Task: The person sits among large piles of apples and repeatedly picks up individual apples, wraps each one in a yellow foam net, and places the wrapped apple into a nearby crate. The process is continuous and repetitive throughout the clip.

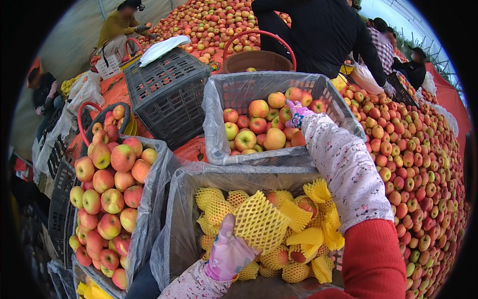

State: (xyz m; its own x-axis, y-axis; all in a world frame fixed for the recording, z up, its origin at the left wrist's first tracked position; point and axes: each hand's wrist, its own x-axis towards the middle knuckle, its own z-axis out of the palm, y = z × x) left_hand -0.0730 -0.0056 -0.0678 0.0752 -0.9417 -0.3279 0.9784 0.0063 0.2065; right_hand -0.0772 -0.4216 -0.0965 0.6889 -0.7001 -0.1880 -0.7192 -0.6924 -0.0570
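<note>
My left hand [228, 252], in a pink floral glove, grips a yellow foam net sleeve [263, 224] over a plastic-lined crate [179, 209]. Whether an apple sits inside that sleeve cannot be made out. Below it in the crate lie several apples in yellow foam nets [295, 272], with loose net ends folded at the right. My right hand [298, 115], gloved alike, reaches into a second lined crate [257, 160] beyond. Its fingers curl around an apple [285, 114] among other bare apples [245, 139]; part of the grip is hidden behind the hand.
At left, a lined crate [160, 153] is heaped with apples beside a red-handled bucket [129, 112]. An upturned black crate [168, 86] carries white sheets [164, 50]. A brown basket [257, 61] stands ahead. A large apple pile [418, 187] fills the right. Other people [310, 33] work nearby.
</note>
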